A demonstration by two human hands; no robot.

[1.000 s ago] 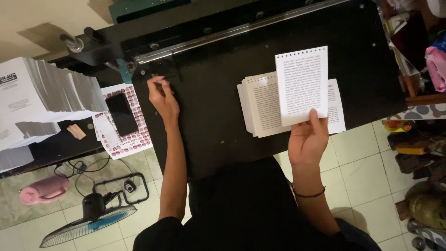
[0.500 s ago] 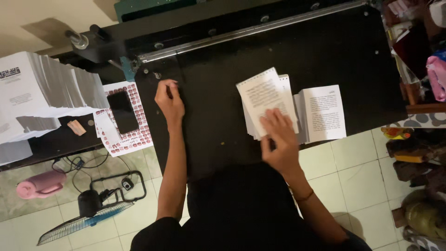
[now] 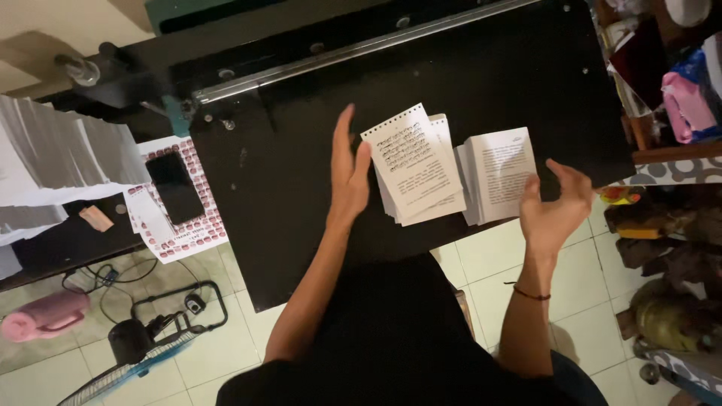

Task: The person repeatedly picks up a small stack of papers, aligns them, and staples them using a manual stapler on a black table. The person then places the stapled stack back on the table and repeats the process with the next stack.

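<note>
White printed sheets sit in two stacks on the black table [image 3: 286,218], near its front edge; the left stack [image 3: 417,165] is fanned and skewed, its top sheet punched along one edge; the right stack [image 3: 502,173] sits squarer, just beside it. Left hand [image 3: 347,177] stands open and flat, edge-on, fingers straight, right against the left side of the left stack; it holds nothing. Right hand [image 3: 558,207] hovers open past the right stack, fingers loosely curled, gripping nothing; whether it touches paper, I cannot tell. Looks like the squaring-up step: both palms flank the paper, set to press in; the skewed sheets call for a firm, even push from each side, kept low on the table so the top sheet does not buckle or slide off. Off to the left, a dark phone [image 3: 174,188] lies on a patterned sheet; a fan [image 3: 128,361] stands on the tiled floor.
</note>
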